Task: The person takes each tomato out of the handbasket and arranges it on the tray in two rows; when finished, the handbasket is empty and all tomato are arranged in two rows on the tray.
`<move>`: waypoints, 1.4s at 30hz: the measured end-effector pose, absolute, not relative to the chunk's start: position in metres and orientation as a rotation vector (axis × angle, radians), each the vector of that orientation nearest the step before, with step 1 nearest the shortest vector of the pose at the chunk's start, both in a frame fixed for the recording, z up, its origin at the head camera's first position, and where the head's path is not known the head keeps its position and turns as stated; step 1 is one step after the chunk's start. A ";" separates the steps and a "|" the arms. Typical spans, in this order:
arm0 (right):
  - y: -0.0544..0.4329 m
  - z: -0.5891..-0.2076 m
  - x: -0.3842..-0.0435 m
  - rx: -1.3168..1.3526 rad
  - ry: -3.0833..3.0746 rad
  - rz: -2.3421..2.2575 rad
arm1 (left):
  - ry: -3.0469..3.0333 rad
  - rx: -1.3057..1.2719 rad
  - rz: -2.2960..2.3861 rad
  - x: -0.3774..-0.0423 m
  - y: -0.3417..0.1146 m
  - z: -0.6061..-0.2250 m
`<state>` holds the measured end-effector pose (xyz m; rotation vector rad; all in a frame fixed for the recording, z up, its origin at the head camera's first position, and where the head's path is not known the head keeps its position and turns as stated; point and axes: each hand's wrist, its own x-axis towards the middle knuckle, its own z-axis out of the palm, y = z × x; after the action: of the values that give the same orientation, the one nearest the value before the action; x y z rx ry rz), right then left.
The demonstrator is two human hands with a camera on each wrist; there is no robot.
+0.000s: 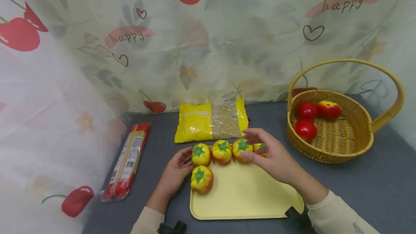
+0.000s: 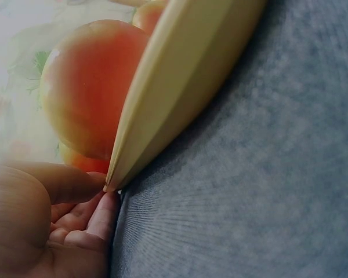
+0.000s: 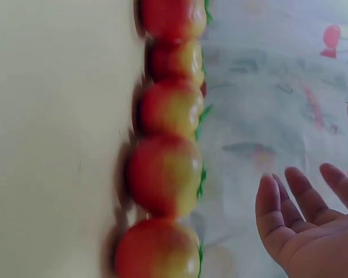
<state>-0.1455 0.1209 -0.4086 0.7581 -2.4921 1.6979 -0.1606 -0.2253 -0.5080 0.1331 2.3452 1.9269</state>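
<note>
A pale yellow tray (image 1: 247,194) bears several glossy yellow-red toy persimmons (image 1: 202,179) with green leafy tops. Most stand in a row along its far edge, and one sits in front at the left. At the tray's left edge, my left hand (image 1: 177,170) pinches the rim between thumb and fingers, as the left wrist view shows, close to the leftmost fruits. Over the right part of the row hovers my right hand (image 1: 274,158), fingers spread and holding nothing; it partly hides the fruits there. In the right wrist view the row of persimmons (image 3: 165,174) lies apart from that hand.
Behind the tray lies a yellow plastic bag (image 1: 195,122) with a clear window. A long red-and-clear noodle packet (image 1: 128,161) is at the left. On the right stands a wicker basket (image 1: 331,156) with two red fruits (image 1: 305,130) and a red-yellow one (image 1: 329,109).
</note>
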 end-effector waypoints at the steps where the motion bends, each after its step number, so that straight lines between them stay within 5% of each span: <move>1: 0.125 -0.409 -0.146 0.758 -2.480 1.691 | 2.345 0.133 1.927 -0.160 -0.225 -0.508; 42: 0.278 -0.411 -0.197 0.491 -1.931 2.189 | 2.336 0.106 1.921 -0.161 -0.226 -0.507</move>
<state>-0.1973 0.2783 -0.4109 0.4910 -1.9314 2.1885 -0.1608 -0.2256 -0.5066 0.1062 2.3363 1.9215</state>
